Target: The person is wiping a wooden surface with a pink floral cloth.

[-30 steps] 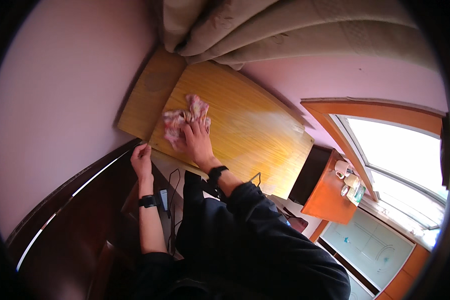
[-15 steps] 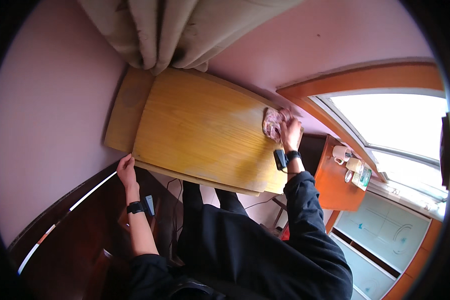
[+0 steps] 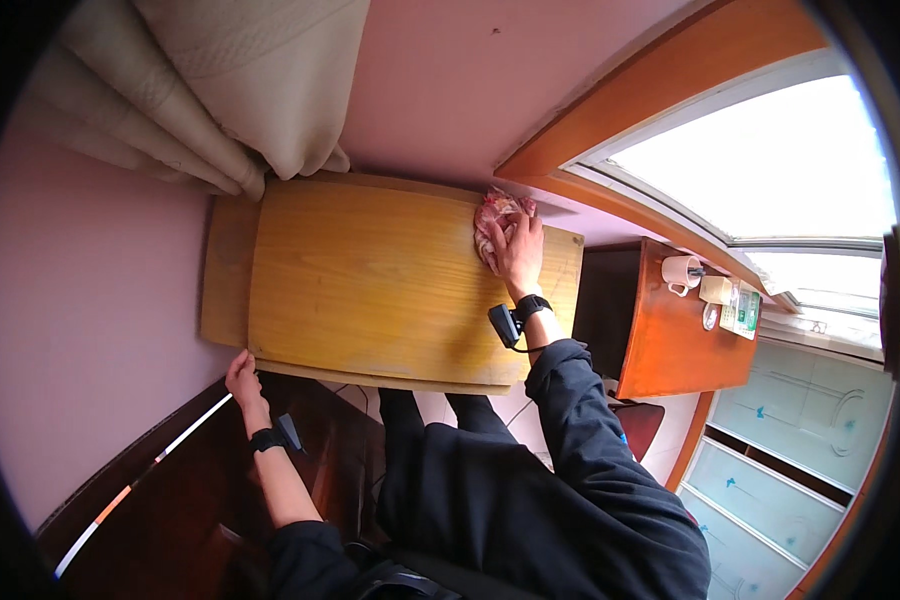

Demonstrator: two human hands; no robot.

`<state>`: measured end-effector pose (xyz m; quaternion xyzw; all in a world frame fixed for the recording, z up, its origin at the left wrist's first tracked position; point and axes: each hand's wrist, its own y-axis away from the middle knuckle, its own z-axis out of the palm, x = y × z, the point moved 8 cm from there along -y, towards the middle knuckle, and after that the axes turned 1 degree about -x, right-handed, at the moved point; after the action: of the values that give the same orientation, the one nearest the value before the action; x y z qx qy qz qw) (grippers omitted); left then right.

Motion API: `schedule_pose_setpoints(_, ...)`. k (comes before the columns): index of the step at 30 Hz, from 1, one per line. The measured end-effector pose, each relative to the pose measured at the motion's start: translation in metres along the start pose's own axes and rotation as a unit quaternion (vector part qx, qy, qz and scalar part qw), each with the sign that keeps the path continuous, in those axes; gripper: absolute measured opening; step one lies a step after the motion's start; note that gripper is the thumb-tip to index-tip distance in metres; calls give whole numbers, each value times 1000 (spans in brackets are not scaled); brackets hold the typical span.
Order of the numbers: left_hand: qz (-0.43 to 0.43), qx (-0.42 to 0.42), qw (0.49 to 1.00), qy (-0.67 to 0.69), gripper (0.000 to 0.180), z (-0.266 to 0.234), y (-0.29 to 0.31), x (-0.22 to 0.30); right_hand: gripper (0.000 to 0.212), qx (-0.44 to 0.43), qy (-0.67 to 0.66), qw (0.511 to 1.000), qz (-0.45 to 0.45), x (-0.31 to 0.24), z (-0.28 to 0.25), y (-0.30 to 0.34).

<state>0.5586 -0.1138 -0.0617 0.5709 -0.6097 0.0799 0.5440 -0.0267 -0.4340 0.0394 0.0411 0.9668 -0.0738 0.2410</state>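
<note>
A yellow-brown wooden tabletop (image 3: pixel 370 280) stretches out before me. Near its far right end, my right hand (image 3: pixel 521 255) presses down on a crumpled pink patterned cloth (image 3: pixel 493 222), fingers curled over it. The cloth lies by the far edge, partly hidden under the hand. At the near left corner of the tabletop, my left hand (image 3: pixel 242 377) is closed, its fingertips on the corner. A black band with a small dark device is on each wrist.
A beige curtain (image 3: pixel 280 90) hangs over the far left corner. To the right stands a reddish-brown cabinet (image 3: pixel 685 340) bearing a white mug (image 3: pixel 681 272) and small boxes, below a bright window (image 3: pixel 760 160). Dark wooden furniture (image 3: pixel 160 500) lies at the lower left. Pink walls border the table.
The view has turned, so the table looks straighter. My right hand and the cloth have slid left along the far edge, away from the right end. My left hand stays at the corner.
</note>
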Motion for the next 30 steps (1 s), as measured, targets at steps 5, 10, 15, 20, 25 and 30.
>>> schedule_pose_setpoints(5, 5, -4, 1000, -14, 19, 3, -6, -1, 43, 81, 50, 995, -36, -18, -9, -2)
schedule_pose_setpoints(10, 8, -11, 1000, -21, 19, -4, -7, -2, 55, -48, 7, 995, -84, -48, 5, 67)
schedule_pose_setpoints(15, 5, 2, 1000, -14, 20, 2, -8, 1, 44, -170, -70, 981, -67, -44, -6, 161)
schedule_pose_setpoints(20, -14, -5, 1000, 4, 19, -6, -1, -3, 37, -158, -84, 982, -59, -14, -15, 159)
schedule_pose_setpoints(25, -25, -3, 1000, 0, 20, 1, 0, 1, 39, 26, -44, 998, 24, 47, -23, 42)
schedule_pose_setpoints(30, -3, -14, 1000, -1, 19, 3, -3, 2, 38, 41, -36, 998, 39, 54, -18, -18)
